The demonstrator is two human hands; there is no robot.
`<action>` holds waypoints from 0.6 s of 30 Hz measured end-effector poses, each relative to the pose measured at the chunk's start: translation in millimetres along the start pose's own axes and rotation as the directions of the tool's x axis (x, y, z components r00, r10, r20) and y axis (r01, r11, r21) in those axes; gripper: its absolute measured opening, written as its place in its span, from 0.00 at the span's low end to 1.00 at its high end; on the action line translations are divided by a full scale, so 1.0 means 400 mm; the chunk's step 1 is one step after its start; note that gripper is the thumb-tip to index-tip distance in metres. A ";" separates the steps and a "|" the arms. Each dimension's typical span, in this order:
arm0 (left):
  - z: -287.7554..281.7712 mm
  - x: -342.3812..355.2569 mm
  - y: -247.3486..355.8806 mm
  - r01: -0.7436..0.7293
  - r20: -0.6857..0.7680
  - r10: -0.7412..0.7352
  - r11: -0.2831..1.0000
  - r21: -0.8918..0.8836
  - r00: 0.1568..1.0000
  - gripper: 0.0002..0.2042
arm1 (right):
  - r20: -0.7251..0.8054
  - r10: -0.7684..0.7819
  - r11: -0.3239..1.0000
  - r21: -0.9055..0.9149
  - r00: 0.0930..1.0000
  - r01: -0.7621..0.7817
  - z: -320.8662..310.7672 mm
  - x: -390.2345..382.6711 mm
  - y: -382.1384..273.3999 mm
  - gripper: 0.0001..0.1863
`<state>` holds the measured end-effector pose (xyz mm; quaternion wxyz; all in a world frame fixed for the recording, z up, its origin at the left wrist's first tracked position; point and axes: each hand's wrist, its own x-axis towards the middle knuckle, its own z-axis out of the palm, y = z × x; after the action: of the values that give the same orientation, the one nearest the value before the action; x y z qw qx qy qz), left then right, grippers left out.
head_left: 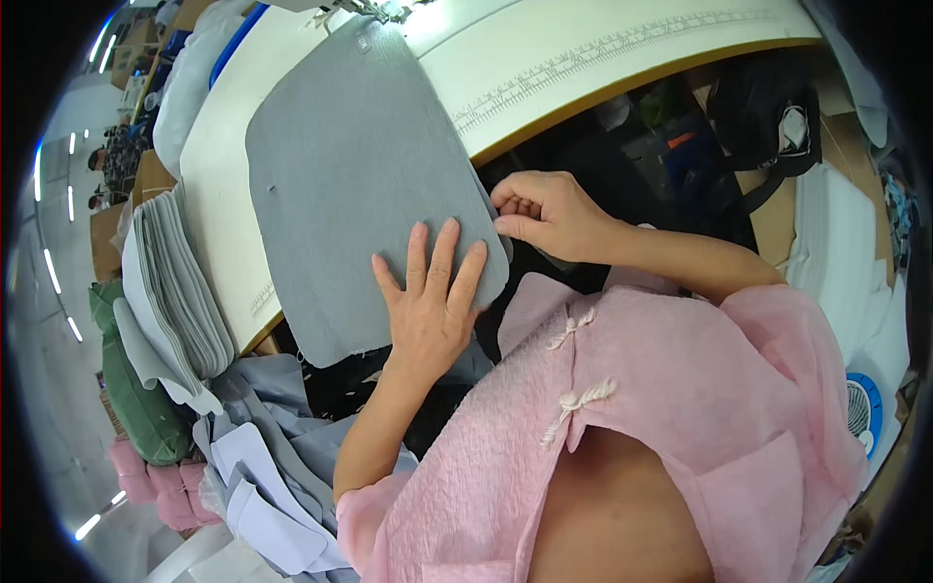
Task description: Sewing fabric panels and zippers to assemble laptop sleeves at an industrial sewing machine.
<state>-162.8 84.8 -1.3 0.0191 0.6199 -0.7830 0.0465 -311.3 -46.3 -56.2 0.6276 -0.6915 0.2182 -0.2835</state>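
Note:
A large grey fabric panel (350,165) with rounded corners lies over the front of the white sewing table. Its far end is under the sewing machine head (384,8), which shows only in part. My left hand (428,306) rests flat on the near part of the panel, fingers spread. At the panel's right edge, my right hand (554,216) is closed, thumb and fingertips pinching the edge, where a second layer peeks out beneath. The panel's near end hangs past the table edge toward my lap.
The white tabletop (544,58) has a ruler scale printed along it. On the left stands a stack of folded grey pieces (175,282), beside a green bundle (141,389) and loose grey cloth (267,486). A black bag (768,117) sits to the right, near a blue fan (862,413).

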 end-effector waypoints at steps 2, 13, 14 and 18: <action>0.008 -0.016 -0.012 0.017 0.017 -0.016 0.998 -0.065 1.000 0.32 | -0.019 0.002 1.000 -0.010 1.000 -0.002 0.005 -0.002 -0.012 0.09; 0.014 -0.028 -0.031 0.071 -0.078 -0.113 0.910 -0.407 0.991 0.20 | -0.167 0.014 0.999 0.054 0.986 -0.005 0.025 -0.021 0.007 0.11; 0.014 -0.027 -0.029 0.074 -0.084 -0.119 0.906 -0.416 0.989 0.19 | -0.209 -0.040 0.999 -0.008 0.977 0.039 0.029 -0.019 0.008 0.13; 0.022 -0.028 -0.026 0.103 -0.092 -0.163 0.879 -0.465 0.982 0.21 | -0.231 0.023 0.999 -0.032 0.973 -0.031 0.038 -0.016 0.021 0.15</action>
<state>-149.8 92.4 -10.5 0.2183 0.6459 -0.7245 -0.1014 -305.4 -31.7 -66.0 0.5893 -0.6619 0.3041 -0.3495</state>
